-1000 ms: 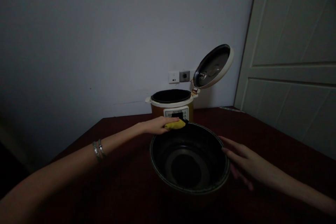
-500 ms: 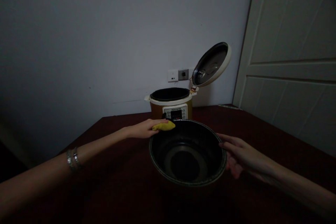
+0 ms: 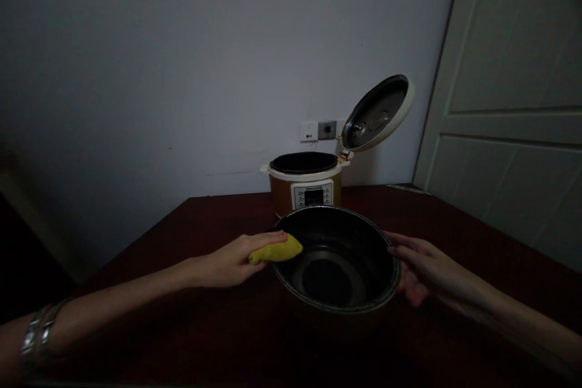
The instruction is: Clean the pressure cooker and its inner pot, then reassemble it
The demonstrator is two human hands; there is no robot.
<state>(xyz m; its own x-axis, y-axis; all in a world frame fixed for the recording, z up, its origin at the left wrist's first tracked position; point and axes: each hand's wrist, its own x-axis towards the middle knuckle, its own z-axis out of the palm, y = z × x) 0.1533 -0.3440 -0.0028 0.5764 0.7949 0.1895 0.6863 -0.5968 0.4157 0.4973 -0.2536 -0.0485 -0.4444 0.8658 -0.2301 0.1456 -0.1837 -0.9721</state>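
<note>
My left hand [image 3: 239, 257] is closed around a folded yellow cloth [image 3: 277, 250], which lies against the left rim of a dark, round inner pot [image 3: 334, 276]. The pot tilts slightly toward me, so its inside shows. My right hand [image 3: 418, 267] grips the pot's right rim, thumb on the edge and fingers behind the outer wall. Just beyond the pot is a rice cooker [image 3: 279, 191] with a yellow-brown body, a white rim and a control panel. Its round lid [image 3: 377, 112] stands raised at the right.
A dark red table [image 3: 218, 218] carries the cooker and reaches to the wall [image 3: 191, 73]. Socket plates [image 3: 326, 130] sit on the wall behind the cooker. A pale panelled door [image 3: 504, 97] is on the right. The light is dim.
My left hand has moved the yellow cloth nearer to me along the pot's left rim. The right hand keeps its grip. The whole view has shifted slightly.
</note>
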